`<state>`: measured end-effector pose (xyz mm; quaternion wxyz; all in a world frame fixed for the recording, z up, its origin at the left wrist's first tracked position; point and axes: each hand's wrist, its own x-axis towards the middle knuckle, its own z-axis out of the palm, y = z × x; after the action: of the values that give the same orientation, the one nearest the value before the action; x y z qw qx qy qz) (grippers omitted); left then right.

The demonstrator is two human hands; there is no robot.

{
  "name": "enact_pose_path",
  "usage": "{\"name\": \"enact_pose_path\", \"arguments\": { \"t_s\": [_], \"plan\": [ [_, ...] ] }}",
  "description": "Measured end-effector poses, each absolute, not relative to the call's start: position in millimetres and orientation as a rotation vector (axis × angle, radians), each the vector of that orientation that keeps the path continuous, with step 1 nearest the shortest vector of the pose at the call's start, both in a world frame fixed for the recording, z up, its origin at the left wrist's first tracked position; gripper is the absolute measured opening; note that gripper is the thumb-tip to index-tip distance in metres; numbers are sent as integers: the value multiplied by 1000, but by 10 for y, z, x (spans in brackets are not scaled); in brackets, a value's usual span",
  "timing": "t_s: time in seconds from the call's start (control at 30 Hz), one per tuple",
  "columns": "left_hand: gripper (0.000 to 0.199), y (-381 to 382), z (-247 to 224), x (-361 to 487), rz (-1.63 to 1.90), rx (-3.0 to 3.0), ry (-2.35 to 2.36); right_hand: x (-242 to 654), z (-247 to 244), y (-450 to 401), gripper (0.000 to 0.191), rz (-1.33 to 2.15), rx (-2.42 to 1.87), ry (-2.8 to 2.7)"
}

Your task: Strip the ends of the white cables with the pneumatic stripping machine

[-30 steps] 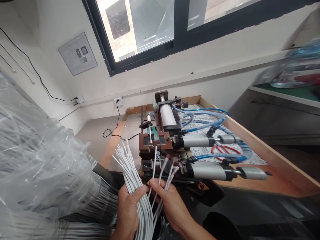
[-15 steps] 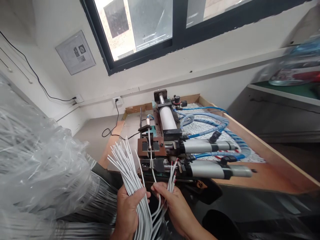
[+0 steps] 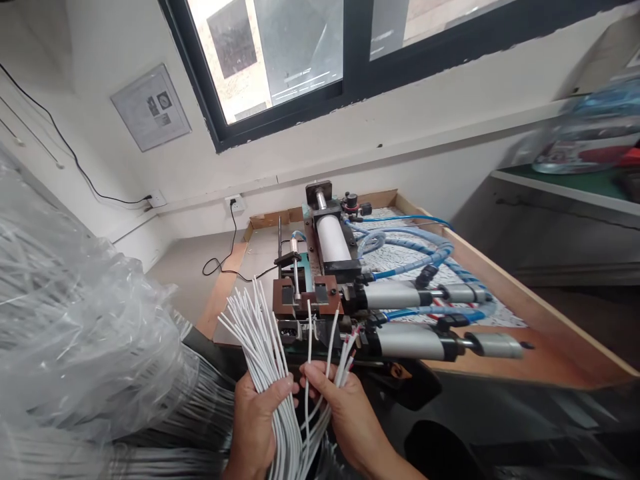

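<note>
A thick bundle of white cables point(image 3: 265, 360) fans upward from my left hand point(image 3: 257, 417), which is closed round it with the thumb across the front. My right hand point(image 3: 345, 407) grips several white cables point(image 3: 345, 363); some of these show red tips. Between my hands one single cable point(image 3: 309, 333) stands upright, close to my right thumb and fingertips. Just beyond them is a wire-stripping machine point(image 3: 307, 297) with brown clamp blocks and metal cylinders. The cable ends stand in front of its jaws.
Clear plastic sheeting point(image 3: 100, 333) covers more cable bundles point(image 3: 170, 413) on the left. Blue air hoses point(image 3: 425, 243) loop behind the cylinders. A wooden rim point(image 3: 525, 293) borders the bench. On the right, a shelf point(image 3: 575, 190) carries a plastic bottle point(image 3: 590, 133).
The cable that reached into the machine has come out, and its end, now bare of red, leans right in my right hand. A single cable now stands between my hands. The machine's cylinder rods have shifted.
</note>
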<state>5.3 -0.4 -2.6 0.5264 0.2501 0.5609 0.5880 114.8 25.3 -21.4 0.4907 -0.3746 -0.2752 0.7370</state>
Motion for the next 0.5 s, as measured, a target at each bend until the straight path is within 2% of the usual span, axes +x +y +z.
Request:
{"name": "enact_pose_path", "arguments": {
  "t_s": [0.3,0.5],
  "plan": [
    [22,7,-39,65,1414,558,1383,1141,-231,355,26,1844,-946,-581],
    [21,5,-69,62,1441,584,1346,1157,-153,347,26,2076,-655,-781]
  ]
}}
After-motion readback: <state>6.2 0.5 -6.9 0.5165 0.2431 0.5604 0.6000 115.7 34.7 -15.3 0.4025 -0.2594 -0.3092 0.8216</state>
